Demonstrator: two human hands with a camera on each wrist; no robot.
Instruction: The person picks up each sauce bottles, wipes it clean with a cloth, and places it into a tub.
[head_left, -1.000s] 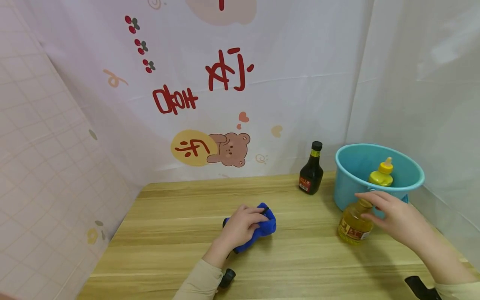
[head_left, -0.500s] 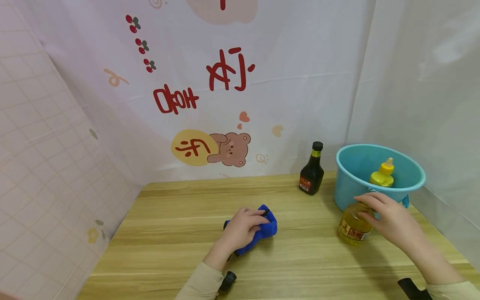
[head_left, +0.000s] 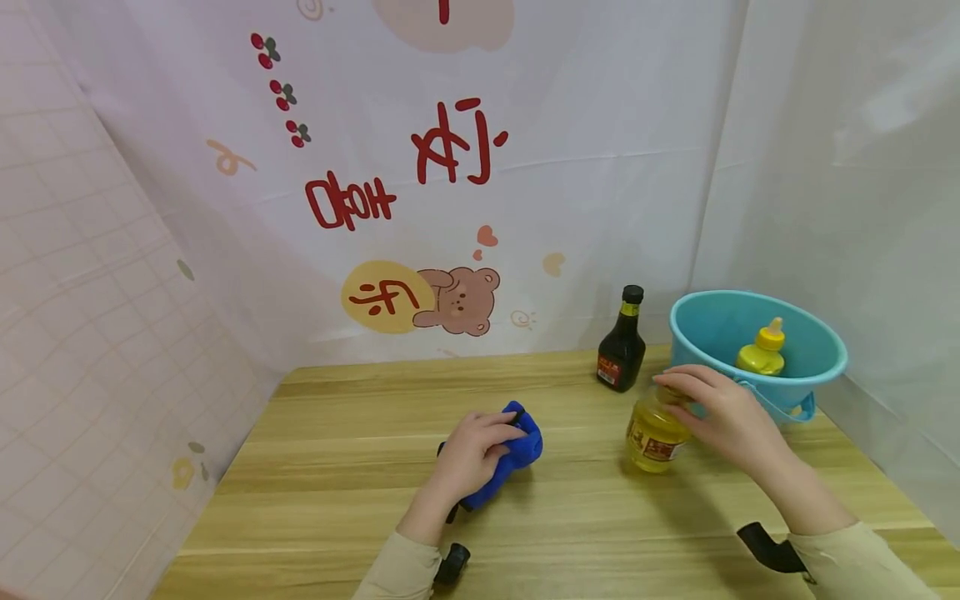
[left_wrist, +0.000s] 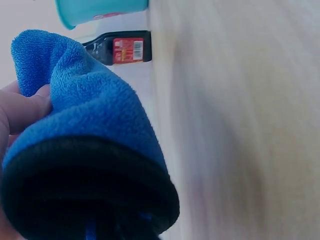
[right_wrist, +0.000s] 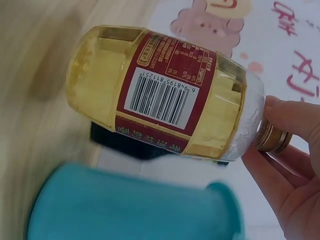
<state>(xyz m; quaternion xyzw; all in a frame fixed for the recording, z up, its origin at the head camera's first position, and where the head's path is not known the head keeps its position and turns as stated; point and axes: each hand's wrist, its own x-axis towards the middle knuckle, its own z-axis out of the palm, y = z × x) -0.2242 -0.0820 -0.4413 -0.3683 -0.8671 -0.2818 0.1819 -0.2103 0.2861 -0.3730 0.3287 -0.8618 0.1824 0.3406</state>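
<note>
yellow squeeze bottle (head_left: 760, 352) stands inside teal bucket (head_left: 705, 326)

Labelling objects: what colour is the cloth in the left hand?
Bright blue cloth, with a black edge, seen best in the left wrist view.

Head cam looks fwd and down from above, well back from both hands, taking in the table (head_left: 337, 500) and backdrop. Left wrist cam sits right behind the left hand (left_wrist: 20, 112), v. close, facing past the blue cloth (left_wrist: 90, 125) to the dark bottle (left_wrist: 117, 50). Right wrist cam is close under the right hand (right_wrist: 292, 165), facing the oil bottle (right_wrist: 165, 95); both wrist views share the teal basin (right_wrist: 130, 207)
</note>
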